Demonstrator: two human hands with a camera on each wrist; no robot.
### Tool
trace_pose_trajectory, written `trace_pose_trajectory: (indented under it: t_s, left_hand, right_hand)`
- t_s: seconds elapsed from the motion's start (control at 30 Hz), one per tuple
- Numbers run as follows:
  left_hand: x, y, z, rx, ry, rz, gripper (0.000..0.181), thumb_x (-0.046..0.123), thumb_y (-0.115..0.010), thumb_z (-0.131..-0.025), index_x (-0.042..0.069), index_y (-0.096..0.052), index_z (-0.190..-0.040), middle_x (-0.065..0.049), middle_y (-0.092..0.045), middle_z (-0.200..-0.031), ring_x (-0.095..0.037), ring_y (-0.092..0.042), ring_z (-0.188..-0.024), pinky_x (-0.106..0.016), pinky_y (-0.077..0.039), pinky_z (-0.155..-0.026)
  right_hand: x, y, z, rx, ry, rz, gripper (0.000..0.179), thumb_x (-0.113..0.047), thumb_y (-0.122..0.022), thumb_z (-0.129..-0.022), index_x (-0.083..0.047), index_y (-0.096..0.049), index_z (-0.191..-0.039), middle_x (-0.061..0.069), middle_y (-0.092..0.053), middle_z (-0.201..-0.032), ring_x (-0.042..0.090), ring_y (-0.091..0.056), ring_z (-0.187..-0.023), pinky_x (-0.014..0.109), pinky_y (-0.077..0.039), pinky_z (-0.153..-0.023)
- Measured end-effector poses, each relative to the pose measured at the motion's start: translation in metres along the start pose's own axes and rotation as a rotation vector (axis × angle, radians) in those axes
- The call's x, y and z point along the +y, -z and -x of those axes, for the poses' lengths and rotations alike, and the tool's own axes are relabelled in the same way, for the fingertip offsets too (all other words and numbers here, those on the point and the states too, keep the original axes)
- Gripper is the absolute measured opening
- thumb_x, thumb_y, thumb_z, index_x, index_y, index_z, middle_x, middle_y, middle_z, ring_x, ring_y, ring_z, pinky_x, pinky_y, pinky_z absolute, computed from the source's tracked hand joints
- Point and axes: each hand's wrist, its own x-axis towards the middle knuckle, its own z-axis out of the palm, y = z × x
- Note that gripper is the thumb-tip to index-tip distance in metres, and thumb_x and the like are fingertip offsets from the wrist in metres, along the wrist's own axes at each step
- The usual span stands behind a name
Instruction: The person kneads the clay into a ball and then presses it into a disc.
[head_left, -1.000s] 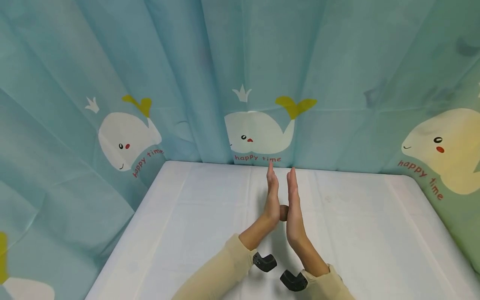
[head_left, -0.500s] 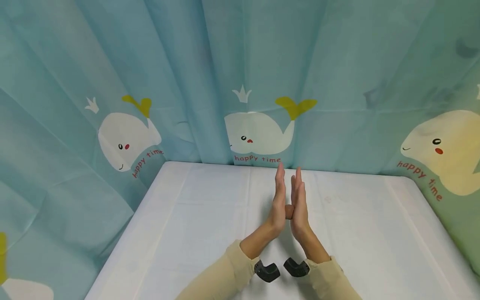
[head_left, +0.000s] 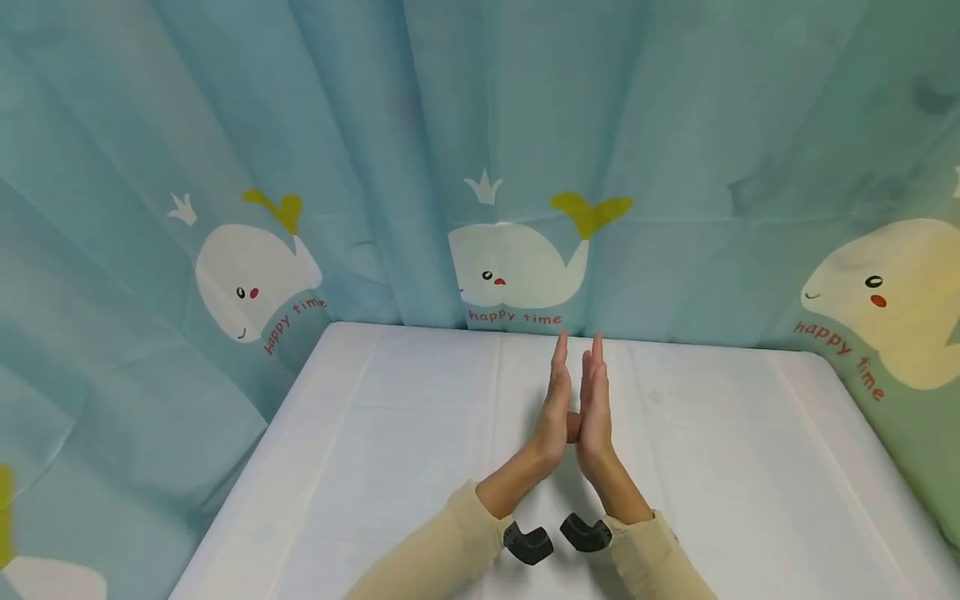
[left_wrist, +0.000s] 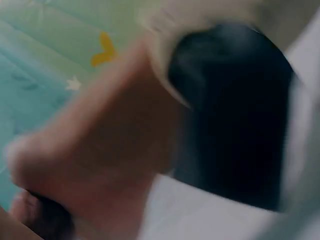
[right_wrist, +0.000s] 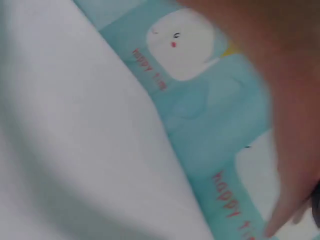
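Between my two upright palms sits a small brown rounded lump [head_left: 573, 427]; its kind does not show. My left hand [head_left: 553, 417] presses it from the left with straight fingers pointing away from me. Opposite it, my right hand [head_left: 596, 417] lies flat against the other side, fingers straight too. Only a strip of the lump shows between the heels of the hands. In the left wrist view the lump [left_wrist: 54, 220] appears dark at the lower left, below a blurred hand. Both hands are held over the white table [head_left: 420, 392].
Each wrist wears a black camera mount, the left mount [head_left: 528, 544] close beside the right mount [head_left: 585, 533]. A blue-green curtain [head_left: 675, 125] printed with white whales hangs behind the table's far edge and around its sides.
Over the last second both hands have shifted slightly right, and slid forward and back against each other with the lump between them. Their fingertips are now nearly level.
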Motion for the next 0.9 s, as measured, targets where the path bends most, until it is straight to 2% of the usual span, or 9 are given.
trace_pose_trajectory:
  t_s: [0.23, 0.4, 0.6, 0.63, 0.7, 0.77, 0.8, 0.87, 0.9]
  left_hand:
    - [0.006, 0.01, -0.012, 0.064, -0.103, -0.108, 0.068, 0.053, -0.01, -0.11, 0.017, -0.001, -0.167, 0.004, -0.006, -0.172, -0.016, -0.002, -0.157, -0.054, -0.005, -0.124]
    - [-0.006, 0.015, -0.013, 0.084, -0.02, -0.239, 0.075, 0.065, -0.005, -0.105, 0.025, -0.004, -0.167, 0.007, -0.008, -0.172, -0.019, -0.002, -0.158, -0.062, -0.003, -0.122]
    - [-0.009, 0.009, -0.001, -0.044, 0.03, -0.046, 0.07, 0.061, -0.008, -0.107, 0.025, 0.0, -0.167, 0.005, 0.002, -0.172, -0.014, -0.025, -0.148, -0.04, -0.028, -0.115]
    - [-0.006, 0.007, 0.001, -0.06, 0.029, -0.019, 0.069, 0.06, -0.008, -0.108, 0.025, 0.0, -0.167, 0.006, 0.003, -0.172, -0.012, -0.024, -0.148, -0.037, -0.028, -0.114]
    - [0.0, 0.005, 0.002, -0.061, 0.046, 0.039, 0.066, 0.058, -0.008, -0.108, 0.029, 0.001, -0.167, 0.005, 0.002, -0.172, -0.011, -0.024, -0.149, -0.038, -0.027, -0.115]
    - [0.004, 0.004, 0.002, -0.037, 0.077, 0.098, 0.065, 0.057, -0.008, -0.109, 0.03, 0.002, -0.167, 0.003, 0.002, -0.172, -0.014, -0.019, -0.153, -0.044, -0.019, -0.121]
    - [0.005, 0.004, 0.001, -0.02, 0.096, 0.132, 0.063, 0.056, -0.008, -0.109, 0.031, 0.002, -0.166, 0.004, 0.002, -0.172, -0.012, -0.001, -0.156, -0.049, -0.005, -0.124]
    - [0.005, 0.006, -0.002, 0.026, 0.129, 0.179, 0.063, 0.056, -0.01, -0.109, 0.032, 0.002, -0.166, 0.002, 0.001, -0.172, -0.016, 0.0, -0.157, -0.053, -0.001, -0.124]
    - [0.005, 0.009, -0.004, 0.044, 0.125, 0.174, 0.063, 0.055, -0.01, -0.109, 0.031, 0.002, -0.166, 0.003, 0.001, -0.172, -0.017, 0.001, -0.158, -0.055, 0.001, -0.124]
  right_hand:
    - [0.014, -0.015, 0.021, -0.054, 0.011, -0.011, 0.059, -0.055, -0.003, -0.109, -0.037, -0.001, -0.165, -0.008, -0.003, -0.172, 0.012, 0.002, -0.157, 0.039, -0.008, -0.125]
    - [-0.009, -0.021, 0.031, -0.039, 0.066, -0.021, 0.058, -0.056, -0.007, -0.109, -0.039, -0.001, -0.165, -0.012, -0.005, -0.171, 0.008, -0.001, -0.156, 0.021, -0.029, -0.103]
    - [-0.027, -0.011, 0.008, -0.019, 0.039, 0.025, 0.057, -0.059, -0.013, -0.108, -0.048, -0.001, -0.162, -0.018, -0.005, -0.17, 0.002, 0.0, -0.155, 0.032, -0.016, -0.116]
    - [-0.026, -0.008, 0.003, -0.017, 0.015, 0.019, 0.056, -0.06, -0.013, -0.108, -0.049, 0.0, -0.162, -0.018, -0.003, -0.17, 0.002, -0.002, -0.154, 0.03, -0.023, -0.114]
    - [-0.021, -0.003, -0.004, -0.011, -0.04, 0.0, 0.055, -0.062, -0.013, -0.107, -0.053, 0.001, -0.16, -0.017, 0.001, -0.17, 0.005, -0.031, -0.143, 0.022, -0.042, -0.088]
    - [-0.014, -0.002, -0.005, -0.013, -0.088, 0.0, 0.056, -0.063, -0.013, -0.107, -0.054, 0.004, -0.16, -0.016, 0.004, -0.17, -0.003, -0.032, -0.136, 0.017, -0.04, -0.063]
    - [-0.011, -0.002, -0.003, -0.011, -0.1, 0.005, 0.057, -0.064, -0.012, -0.107, -0.052, 0.005, -0.16, -0.014, 0.005, -0.171, -0.003, -0.036, -0.13, 0.018, -0.036, -0.054]
    - [-0.005, -0.006, 0.004, -0.014, -0.097, 0.021, 0.058, -0.062, -0.011, -0.107, -0.05, 0.004, -0.161, -0.012, 0.003, -0.171, 0.003, -0.048, -0.1, 0.02, -0.034, -0.05]
    - [-0.003, -0.008, 0.008, -0.021, -0.084, 0.033, 0.058, -0.06, -0.01, -0.108, -0.048, 0.004, -0.162, -0.012, 0.003, -0.171, 0.004, -0.047, -0.103, 0.022, -0.035, -0.053]
